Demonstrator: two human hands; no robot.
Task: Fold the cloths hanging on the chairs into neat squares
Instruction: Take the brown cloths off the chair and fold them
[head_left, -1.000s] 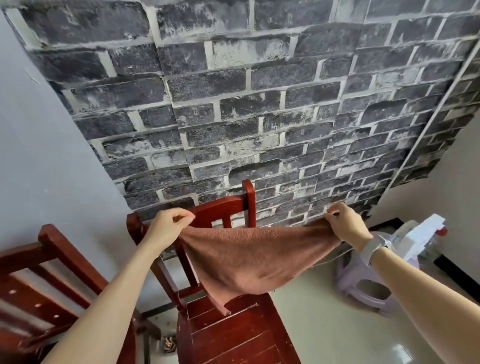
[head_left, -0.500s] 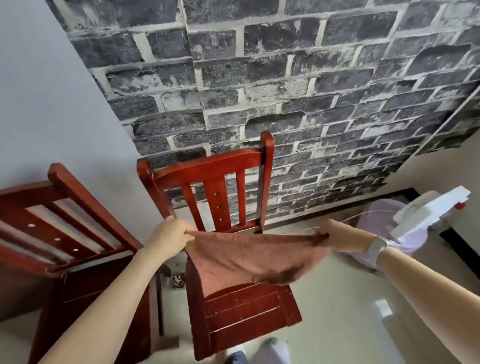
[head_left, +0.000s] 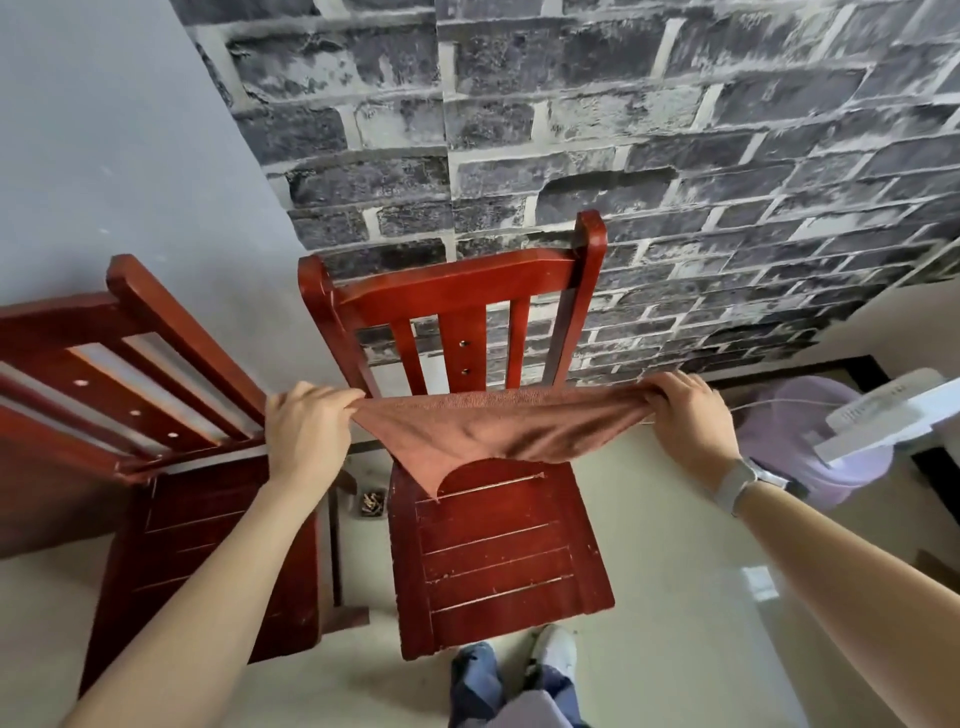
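A brown terry cloth is stretched out in mid-frame between two hands, above the back part of the seat of a red wooden chair. The left hand grips the cloth's left end with curled fingers; the right hand bunches its right end in a closed grasp. The hands are well apart, and the cloth's top edge runs taut and nearly level between them, in front of the chair's slatted back. The lower edge sags, and one corner hangs down at lower left of the cloth, its tip touching or just over the seat; which of the two cannot be told. A light watch sits on the right wrist. A second red chair stands at the left of the frame, just beside the first. At the right edge a lilac plastic stool carries a white object. Behind stands a grey brick-pattern wall. At the bottom centre the person's blue-trousered legs and a white shoe show on the pale floor.
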